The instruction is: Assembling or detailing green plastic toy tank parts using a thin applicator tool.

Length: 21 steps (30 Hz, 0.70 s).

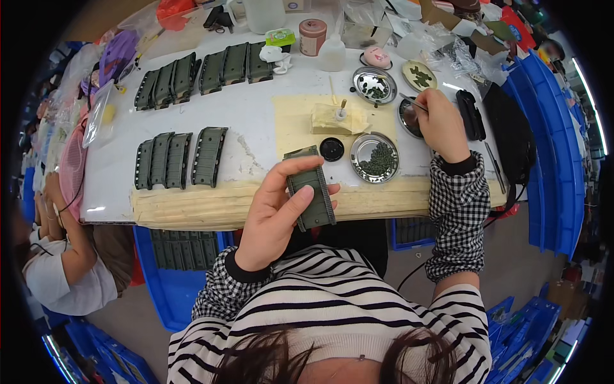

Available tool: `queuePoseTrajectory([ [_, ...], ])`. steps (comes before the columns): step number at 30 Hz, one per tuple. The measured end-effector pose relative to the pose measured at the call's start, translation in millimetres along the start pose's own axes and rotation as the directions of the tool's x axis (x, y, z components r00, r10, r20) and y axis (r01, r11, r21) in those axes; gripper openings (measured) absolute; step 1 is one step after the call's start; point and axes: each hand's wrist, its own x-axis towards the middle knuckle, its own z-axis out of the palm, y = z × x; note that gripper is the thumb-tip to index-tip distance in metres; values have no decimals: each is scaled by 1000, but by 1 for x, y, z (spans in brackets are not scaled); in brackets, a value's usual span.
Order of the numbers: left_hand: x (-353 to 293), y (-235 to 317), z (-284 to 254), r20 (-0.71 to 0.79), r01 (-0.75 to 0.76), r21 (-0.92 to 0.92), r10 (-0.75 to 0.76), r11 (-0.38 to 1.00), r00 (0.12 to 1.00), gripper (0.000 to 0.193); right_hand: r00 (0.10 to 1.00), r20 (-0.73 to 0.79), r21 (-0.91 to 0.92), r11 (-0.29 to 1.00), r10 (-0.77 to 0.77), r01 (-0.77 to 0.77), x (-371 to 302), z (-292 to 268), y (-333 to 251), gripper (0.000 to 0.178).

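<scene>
Item: green panel (313,205), narrow and oblong, ribbed dark strips down its long sides; held tilted above the table's front edge, over the cream covering (192,208). Left hand (265,214): curled round the panel, thumb flat on its face, index finger across the upper part, partly hiding it. Right hand (444,125): fingers pinched together on a slim tool (414,103), over a round dish (403,118) that hand and tool partly cover; the dish's contents cannot be made out.

Close by: shiny round metal dish (353,160) with a heap of small green pieces; black round cap (332,149), just beside it; pale block (323,120), rough-wrapped, a short stick upright in it.

Beyond: second metal dish (354,80), dark bits inside; cream round dish (405,68), flat green pieces inside; pink lidded tub (313,38); translucent bottle (332,54); green packet (280,37); crumpled white tissue (281,62); glossy, creased clear plastic (448,54).

Left of table: matching panels, slightly curved, edges notched, in a front row (169,160) and a rear row (166,82).

Outermost: blue crate (157,281) below, more panels inside; ridged blue plastic bins (543,153) at right; co-worker's arm (78,262) at left.
</scene>
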Motion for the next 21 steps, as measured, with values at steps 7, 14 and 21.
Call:
queuePoseTrajectory([
  [7,7,-11,3,29,123,-24,-123,992,992,18,981,-122,504,842,-152,193,-48,-57,-100,22],
  [14,6,-11,13,7,-111,191,112,975,994,60,980,-140,672,713,-141,199,-72,-33,-122,23],
  [21,2,-11,13,66,-181,261,169,948,983,83,986,-134,748,644,-95,163,-67,-20,-124,18],
])
